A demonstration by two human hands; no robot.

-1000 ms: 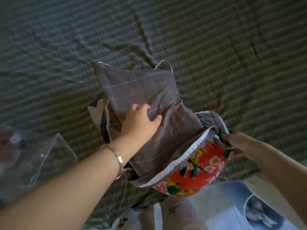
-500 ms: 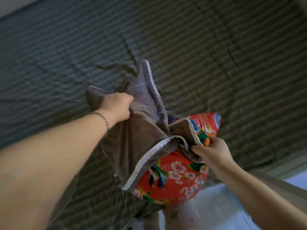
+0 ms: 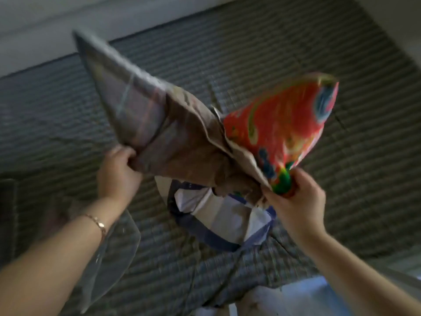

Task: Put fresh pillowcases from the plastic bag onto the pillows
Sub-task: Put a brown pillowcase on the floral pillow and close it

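I hold a red floral pillow [image 3: 282, 119] in the air above the bed, partly inside a grey-brown plaid pillowcase [image 3: 159, 131]. My left hand [image 3: 117, 174] grips the lower left edge of the pillowcase. My right hand [image 3: 293, 201] pinches the pillowcase opening together with the pillow's lower corner. The red end of the pillow sticks out up and to the right. A clear plastic bag [image 3: 114, 254] lies on the bed under my left forearm. The picture is blurred by motion.
A folded white and blue cloth [image 3: 218, 215] lies on the bed below the pillow. The grey striped bedspread [image 3: 319, 53] covers the whole bed. A pale wall [image 3: 45, 23] runs behind it at top left, and light floor shows at bottom right.
Both hands have lifted the pillow and pillowcase up off the bed. The pillowcase has swung upward to the left, and the cloth underneath has come into view.
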